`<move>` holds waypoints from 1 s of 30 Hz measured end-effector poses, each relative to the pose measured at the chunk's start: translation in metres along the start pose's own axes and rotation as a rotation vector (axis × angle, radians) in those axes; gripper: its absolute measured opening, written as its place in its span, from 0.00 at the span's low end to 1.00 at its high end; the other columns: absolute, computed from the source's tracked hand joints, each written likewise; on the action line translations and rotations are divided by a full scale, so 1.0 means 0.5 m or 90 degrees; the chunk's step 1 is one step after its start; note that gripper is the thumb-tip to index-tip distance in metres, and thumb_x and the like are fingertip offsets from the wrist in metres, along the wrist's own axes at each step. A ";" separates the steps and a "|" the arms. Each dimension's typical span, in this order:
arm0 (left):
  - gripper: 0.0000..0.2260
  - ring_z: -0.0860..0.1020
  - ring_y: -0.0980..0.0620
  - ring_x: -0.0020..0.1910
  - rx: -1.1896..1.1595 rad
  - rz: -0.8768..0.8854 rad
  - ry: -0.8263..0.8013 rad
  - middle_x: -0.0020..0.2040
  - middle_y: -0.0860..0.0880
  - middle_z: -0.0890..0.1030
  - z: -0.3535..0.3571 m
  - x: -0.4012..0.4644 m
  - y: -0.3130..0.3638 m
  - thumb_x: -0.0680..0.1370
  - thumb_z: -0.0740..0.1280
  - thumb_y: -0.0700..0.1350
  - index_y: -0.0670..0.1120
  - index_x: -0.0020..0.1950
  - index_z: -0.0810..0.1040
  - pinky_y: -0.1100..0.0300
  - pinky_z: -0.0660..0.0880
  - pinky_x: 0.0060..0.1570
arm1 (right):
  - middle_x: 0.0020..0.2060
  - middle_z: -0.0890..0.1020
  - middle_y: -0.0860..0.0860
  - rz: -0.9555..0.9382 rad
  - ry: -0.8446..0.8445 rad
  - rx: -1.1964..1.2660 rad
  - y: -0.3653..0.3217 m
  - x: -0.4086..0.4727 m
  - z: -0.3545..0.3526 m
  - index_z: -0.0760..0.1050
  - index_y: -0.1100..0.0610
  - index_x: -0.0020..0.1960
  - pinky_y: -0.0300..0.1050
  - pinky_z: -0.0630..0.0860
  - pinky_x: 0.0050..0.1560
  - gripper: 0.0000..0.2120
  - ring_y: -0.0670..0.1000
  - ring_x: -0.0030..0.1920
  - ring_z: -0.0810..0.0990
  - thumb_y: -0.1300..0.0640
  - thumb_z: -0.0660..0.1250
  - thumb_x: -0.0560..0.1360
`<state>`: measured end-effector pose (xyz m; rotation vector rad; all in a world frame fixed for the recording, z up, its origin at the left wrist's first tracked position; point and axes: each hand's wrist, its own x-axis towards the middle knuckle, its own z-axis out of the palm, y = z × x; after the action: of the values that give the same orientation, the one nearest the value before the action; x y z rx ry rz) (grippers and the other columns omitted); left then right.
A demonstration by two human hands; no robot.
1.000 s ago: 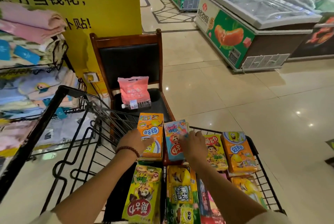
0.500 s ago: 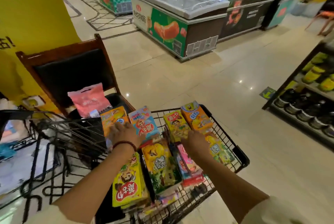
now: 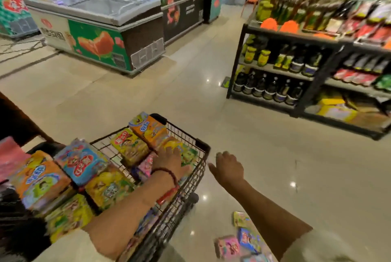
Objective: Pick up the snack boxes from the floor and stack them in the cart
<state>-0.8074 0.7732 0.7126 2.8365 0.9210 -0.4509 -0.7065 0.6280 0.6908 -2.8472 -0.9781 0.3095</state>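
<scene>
The person wears a pale, cream-coloured top whose sleeves end above the elbows, leaving both forearms bare. The left sleeve (image 3: 69, 247) shows at seven o'clock in the view, the right sleeve (image 3: 315, 247) at five o'clock, both soft and loosely draped. Around the left wrist sits a thin bracelet (image 3: 169, 174) of small dark, reddish-brown beads, a single strand lying close behind the left hand (image 3: 169, 159). The right hand (image 3: 227, 166) and its wrist are bare of any band. The frame is blurred, so finer detail cannot be told.
</scene>
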 end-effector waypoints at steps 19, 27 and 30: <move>0.28 0.67 0.45 0.67 0.163 0.367 -0.127 0.67 0.45 0.68 0.241 -0.181 0.599 0.77 0.59 0.61 0.45 0.70 0.64 0.50 0.66 0.63 | 0.60 0.71 0.55 0.367 -0.079 0.044 0.576 -0.457 0.106 0.66 0.58 0.65 0.47 0.72 0.49 0.20 0.56 0.60 0.71 0.45 0.56 0.79; 0.27 0.69 0.46 0.65 0.240 0.372 -0.267 0.66 0.45 0.69 0.449 -0.176 0.643 0.77 0.60 0.61 0.47 0.70 0.64 0.52 0.68 0.60 | 0.60 0.72 0.54 0.434 -0.165 0.132 0.660 -0.525 0.306 0.64 0.56 0.67 0.47 0.73 0.52 0.22 0.54 0.59 0.72 0.44 0.55 0.79; 0.26 0.71 0.47 0.64 0.230 0.359 -0.295 0.66 0.47 0.71 0.546 -0.125 0.640 0.76 0.62 0.59 0.49 0.70 0.65 0.53 0.69 0.59 | 0.59 0.73 0.54 0.441 -0.190 0.148 0.689 -0.502 0.405 0.64 0.56 0.67 0.46 0.73 0.50 0.22 0.53 0.57 0.73 0.43 0.55 0.79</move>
<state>-0.7323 0.4236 0.4824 2.8952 -0.0556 -1.2080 -0.7416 0.2110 0.4726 -2.8577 0.0672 0.8591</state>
